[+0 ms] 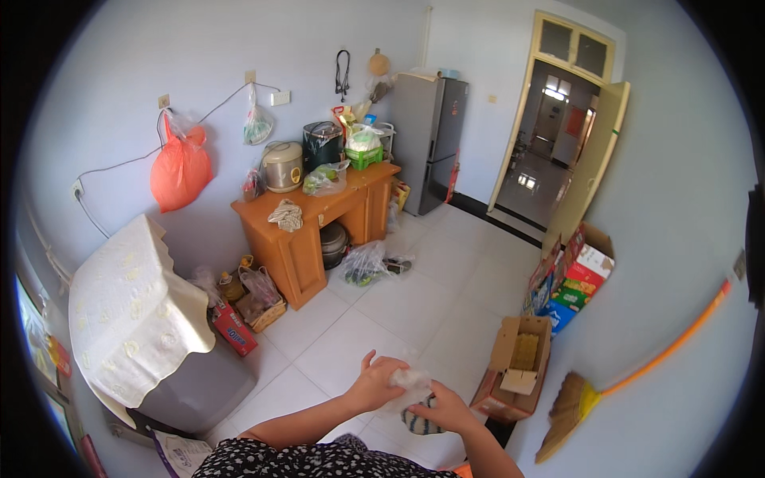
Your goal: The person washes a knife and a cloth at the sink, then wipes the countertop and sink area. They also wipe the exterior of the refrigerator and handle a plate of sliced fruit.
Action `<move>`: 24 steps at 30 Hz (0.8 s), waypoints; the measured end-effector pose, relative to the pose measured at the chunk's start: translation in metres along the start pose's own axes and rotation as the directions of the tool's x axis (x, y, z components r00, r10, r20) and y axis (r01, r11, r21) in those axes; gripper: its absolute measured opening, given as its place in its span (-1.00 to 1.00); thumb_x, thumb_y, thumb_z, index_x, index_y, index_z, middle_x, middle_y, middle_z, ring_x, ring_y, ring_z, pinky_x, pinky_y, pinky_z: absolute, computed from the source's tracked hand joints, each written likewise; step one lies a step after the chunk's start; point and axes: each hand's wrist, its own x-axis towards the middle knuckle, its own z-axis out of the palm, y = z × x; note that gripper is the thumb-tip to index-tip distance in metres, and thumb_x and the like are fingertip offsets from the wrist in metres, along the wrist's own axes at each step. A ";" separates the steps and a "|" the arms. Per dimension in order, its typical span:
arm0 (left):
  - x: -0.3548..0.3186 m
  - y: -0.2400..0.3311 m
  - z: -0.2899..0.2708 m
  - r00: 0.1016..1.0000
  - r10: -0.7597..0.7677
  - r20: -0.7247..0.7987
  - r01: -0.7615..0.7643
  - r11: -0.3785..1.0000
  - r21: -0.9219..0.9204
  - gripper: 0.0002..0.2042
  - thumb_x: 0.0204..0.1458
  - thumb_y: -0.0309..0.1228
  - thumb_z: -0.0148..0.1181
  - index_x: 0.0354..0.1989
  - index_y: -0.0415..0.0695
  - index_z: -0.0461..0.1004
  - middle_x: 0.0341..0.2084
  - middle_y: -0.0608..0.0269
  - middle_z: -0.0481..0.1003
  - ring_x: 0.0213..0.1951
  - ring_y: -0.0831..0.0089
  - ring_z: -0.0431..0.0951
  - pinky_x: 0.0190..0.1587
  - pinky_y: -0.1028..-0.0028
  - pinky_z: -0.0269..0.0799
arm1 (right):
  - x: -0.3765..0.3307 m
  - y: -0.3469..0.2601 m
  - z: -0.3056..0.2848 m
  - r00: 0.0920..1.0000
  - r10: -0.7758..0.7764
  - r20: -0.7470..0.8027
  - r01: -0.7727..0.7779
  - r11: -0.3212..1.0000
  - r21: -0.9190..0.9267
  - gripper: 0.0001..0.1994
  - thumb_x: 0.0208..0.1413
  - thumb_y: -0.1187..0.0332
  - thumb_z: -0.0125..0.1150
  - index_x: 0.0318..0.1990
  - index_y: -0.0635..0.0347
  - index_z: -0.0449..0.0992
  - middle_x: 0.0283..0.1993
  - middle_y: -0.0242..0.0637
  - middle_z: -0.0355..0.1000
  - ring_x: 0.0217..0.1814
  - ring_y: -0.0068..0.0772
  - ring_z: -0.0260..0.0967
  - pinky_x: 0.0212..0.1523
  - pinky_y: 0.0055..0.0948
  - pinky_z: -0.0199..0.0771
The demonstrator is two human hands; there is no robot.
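Observation:
My left hand (376, 385) is closed on one side of a thin, clear plastic bag (411, 384), its fingers bunching the film. On the other side my right hand (448, 408) grips the same bag, close to my left. The bag looks crumpled and see-through; whether anything is in it I cannot tell. Just below my right hand shows a dark-and-white striped thing (422, 422), partly hidden by that hand, and its kind is unclear. Both hands are in front of my body, above the tiled floor (335, 338).
A wooden desk (287, 259) bears a rice cooker (283, 166) and a green basket (363, 159). A grey fridge (426, 143) stands beyond, near an open door (586, 159). Cardboard boxes (514, 374) and a broom (574, 406) are at right, a cloth-covered appliance (135, 311) at left.

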 end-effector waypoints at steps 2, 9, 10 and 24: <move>0.056 -0.011 0.003 0.994 -0.107 0.027 0.110 0.987 -0.114 -0.59 -0.19 -0.43 0.19 -0.07 -0.10 0.34 -0.16 0.15 0.42 -0.14 0.20 0.46 0.09 0.21 0.20 | 0.052 0.020 -0.031 0.998 -0.053 -0.014 0.053 0.998 0.018 -0.47 -0.14 0.11 0.30 -0.01 0.16 0.38 -0.11 -0.14 0.42 -0.07 -0.20 0.38 -0.05 -0.36 0.34; 0.247 -0.105 0.035 0.989 -0.146 -0.033 0.141 0.983 -0.121 -0.61 -0.18 -0.47 0.16 -0.10 -0.12 0.30 -0.17 0.08 0.41 -0.22 0.07 0.49 -0.13 0.29 0.41 | 0.233 0.083 -0.141 0.995 0.062 0.075 -0.067 0.995 0.078 -0.51 -0.10 0.15 0.28 -0.01 0.17 0.39 -0.09 -0.20 0.43 -0.09 -0.29 0.38 -0.06 -0.39 0.34; 0.281 -0.121 0.038 0.993 -0.087 -0.074 0.074 0.983 -0.170 -0.63 -0.18 -0.48 0.15 -0.11 -0.14 0.29 -0.17 0.10 0.41 -0.21 0.14 0.48 -0.12 0.33 0.40 | 0.256 0.091 -0.161 0.996 0.053 0.068 -0.060 0.993 0.103 -0.54 -0.06 0.19 0.26 -0.01 0.19 0.39 -0.09 -0.23 0.43 -0.08 -0.34 0.37 -0.06 -0.40 0.34; 0.718 -0.255 0.096 0.948 -0.276 0.158 0.304 0.646 -0.700 -0.59 -0.08 -0.57 0.07 0.02 -0.07 0.28 -0.17 0.28 0.38 -0.10 0.49 0.37 -0.03 0.47 0.33 | 0.490 0.328 -0.464 0.885 0.456 -0.089 0.142 -0.084 0.986 -0.74 0.14 0.22 0.02 -0.16 0.22 0.42 -0.32 -0.25 0.45 -0.33 -0.36 0.42 -0.31 -0.39 0.47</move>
